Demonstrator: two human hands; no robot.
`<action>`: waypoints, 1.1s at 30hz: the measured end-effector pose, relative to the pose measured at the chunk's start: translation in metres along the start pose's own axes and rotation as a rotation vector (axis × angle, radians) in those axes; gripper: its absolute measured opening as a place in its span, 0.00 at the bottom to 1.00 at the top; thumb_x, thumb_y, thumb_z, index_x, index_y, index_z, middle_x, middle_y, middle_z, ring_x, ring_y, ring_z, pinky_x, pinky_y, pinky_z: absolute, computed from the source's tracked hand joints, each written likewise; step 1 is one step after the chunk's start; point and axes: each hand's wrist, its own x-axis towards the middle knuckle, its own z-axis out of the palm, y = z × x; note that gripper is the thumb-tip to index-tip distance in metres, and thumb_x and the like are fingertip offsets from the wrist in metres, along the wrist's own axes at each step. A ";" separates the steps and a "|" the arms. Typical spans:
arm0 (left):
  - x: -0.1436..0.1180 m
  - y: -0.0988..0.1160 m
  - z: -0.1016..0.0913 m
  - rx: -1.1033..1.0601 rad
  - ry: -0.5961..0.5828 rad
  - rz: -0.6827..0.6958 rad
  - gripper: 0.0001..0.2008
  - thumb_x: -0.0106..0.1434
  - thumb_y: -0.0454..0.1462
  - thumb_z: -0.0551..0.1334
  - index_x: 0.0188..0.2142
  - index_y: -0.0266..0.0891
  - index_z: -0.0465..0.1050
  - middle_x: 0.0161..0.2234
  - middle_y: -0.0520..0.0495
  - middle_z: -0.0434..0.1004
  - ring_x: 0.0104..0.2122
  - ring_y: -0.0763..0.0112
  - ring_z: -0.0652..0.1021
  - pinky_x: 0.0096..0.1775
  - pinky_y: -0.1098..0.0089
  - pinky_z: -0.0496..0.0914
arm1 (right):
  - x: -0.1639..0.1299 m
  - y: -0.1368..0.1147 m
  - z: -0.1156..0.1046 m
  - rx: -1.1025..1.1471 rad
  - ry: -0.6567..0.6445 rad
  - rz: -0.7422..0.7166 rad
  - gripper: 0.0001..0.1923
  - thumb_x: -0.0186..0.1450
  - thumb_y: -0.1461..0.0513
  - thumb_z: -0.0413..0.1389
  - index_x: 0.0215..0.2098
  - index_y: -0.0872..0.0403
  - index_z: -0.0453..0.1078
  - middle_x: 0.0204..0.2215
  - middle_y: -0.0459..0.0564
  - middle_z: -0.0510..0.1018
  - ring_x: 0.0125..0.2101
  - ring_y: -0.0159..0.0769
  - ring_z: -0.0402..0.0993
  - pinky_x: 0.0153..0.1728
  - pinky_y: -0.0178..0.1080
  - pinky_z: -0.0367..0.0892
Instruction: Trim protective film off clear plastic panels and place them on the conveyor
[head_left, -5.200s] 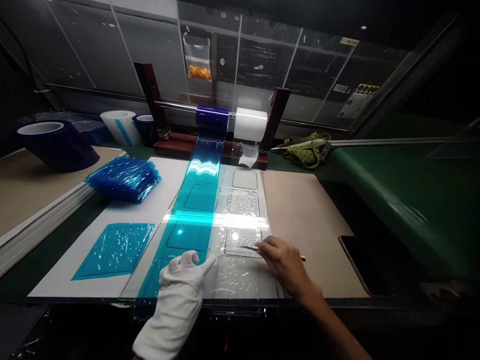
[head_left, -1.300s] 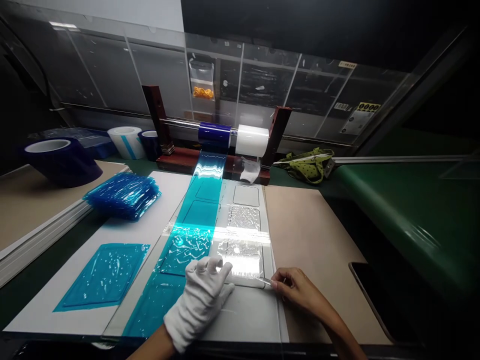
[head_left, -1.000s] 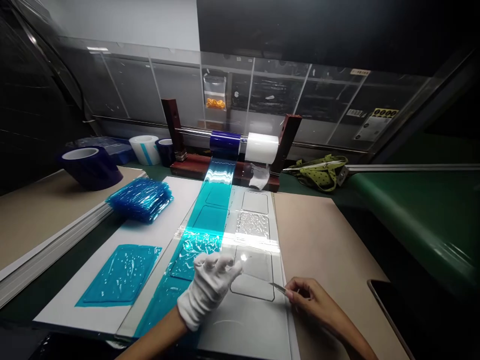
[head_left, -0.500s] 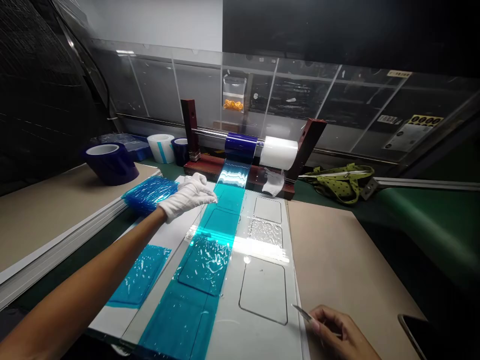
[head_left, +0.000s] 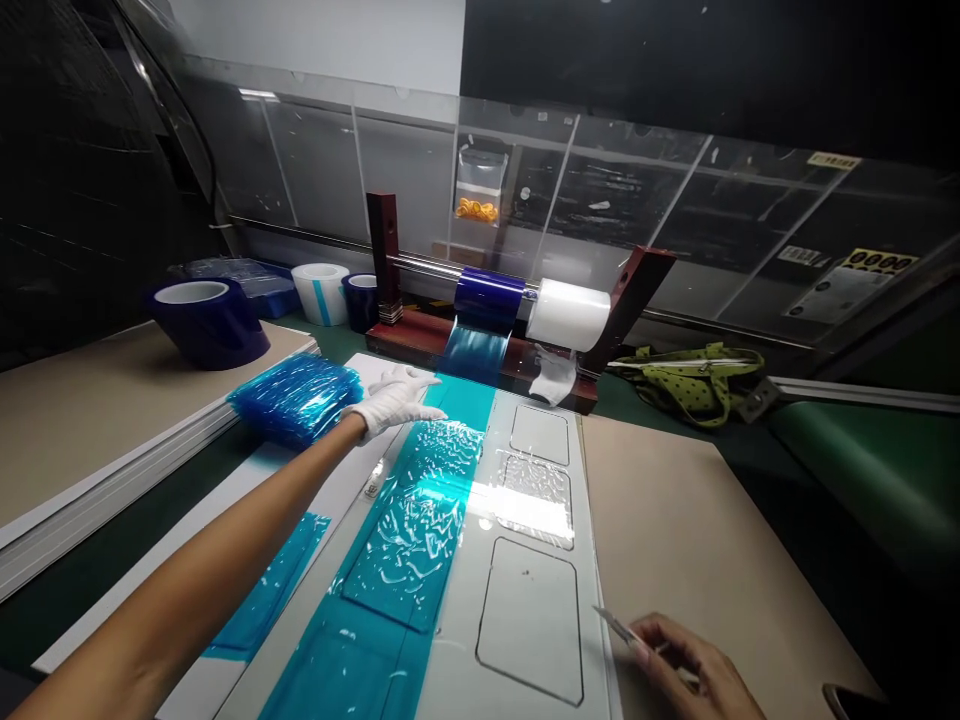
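Note:
My left hand point(head_left: 396, 400), in a white glove, has its fingers stretched apart at the left edge of a blue film strip point(head_left: 424, 470). The strip runs from a dark blue film roll point(head_left: 489, 297) down over a pale sheet point(head_left: 457, 660), wrinkled with bubbles in its middle. Dark outlines of rounded rectangles point(head_left: 529, 620) show on the sheet to the right of the strip. Low on the right, my bare right hand point(head_left: 694, 665) is closed around a craft knife point(head_left: 616, 625), its blade pointing up and left, just off the sheet's right edge.
A wooden stand point(head_left: 626, 310) carries the blue roll and a white roll point(head_left: 570, 312). Stacked blue film pieces point(head_left: 296, 395) and a large blue tape roll point(head_left: 206, 325) lie to the left. Brown board point(head_left: 675, 510), a green pouch point(head_left: 690, 375) and a phone point(head_left: 847, 702) are at right.
My left hand has opened from bunched fingers and come down onto the film near the stand. The far film now lies lower, with more bubbles. The knife stays in my right hand.

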 end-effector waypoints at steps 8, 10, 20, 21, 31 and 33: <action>-0.049 0.081 0.055 0.015 0.090 0.370 0.36 0.60 0.57 0.58 0.62 0.44 0.57 0.66 0.42 0.52 0.65 0.52 0.53 0.63 0.50 0.47 | 0.048 -0.040 -0.005 -0.336 0.364 0.016 0.11 0.64 0.56 0.48 0.30 0.50 0.70 0.32 0.50 0.78 0.35 0.44 0.74 0.33 0.39 0.60; -0.058 0.103 0.079 0.011 0.013 0.504 0.40 0.55 0.58 0.62 0.61 0.43 0.58 0.64 0.41 0.58 0.63 0.53 0.57 0.63 0.53 0.50 | 0.055 -0.048 -0.004 -0.323 0.354 0.005 0.09 0.63 0.58 0.49 0.30 0.50 0.70 0.32 0.51 0.78 0.35 0.44 0.74 0.33 0.39 0.60; -0.056 0.138 0.118 0.086 0.017 0.538 0.19 0.61 0.43 0.62 0.50 0.40 0.64 0.44 0.43 0.72 0.43 0.59 0.73 0.47 0.59 0.68 | 0.058 -0.047 -0.010 -0.061 0.208 -0.107 0.15 0.64 0.53 0.50 0.29 0.54 0.73 0.27 0.46 0.78 0.27 0.35 0.74 0.28 0.34 0.64; -0.055 0.139 0.118 0.110 0.032 0.535 0.11 0.64 0.37 0.57 0.47 0.40 0.66 0.42 0.43 0.73 0.41 0.62 0.73 0.45 0.61 0.69 | 0.057 -0.044 -0.011 -0.054 0.210 -0.115 0.15 0.63 0.53 0.50 0.30 0.54 0.73 0.26 0.46 0.78 0.26 0.34 0.73 0.27 0.33 0.64; -0.128 0.131 0.119 0.161 0.219 0.652 0.30 0.61 0.21 0.43 0.61 0.37 0.58 0.58 0.38 0.69 0.56 0.59 0.72 0.55 0.56 0.68 | 0.008 -0.006 -0.009 -0.291 0.615 0.081 0.10 0.64 0.64 0.52 0.43 0.52 0.70 0.43 0.56 0.76 0.47 0.47 0.70 0.48 0.46 0.62; -0.151 0.120 0.127 0.227 0.319 0.700 0.35 0.60 0.23 0.46 0.65 0.44 0.50 0.60 0.42 0.66 0.56 0.59 0.72 0.54 0.57 0.70 | -0.009 -0.005 -0.007 -0.304 0.638 0.104 0.12 0.64 0.63 0.52 0.46 0.52 0.69 0.44 0.55 0.75 0.48 0.46 0.71 0.49 0.45 0.62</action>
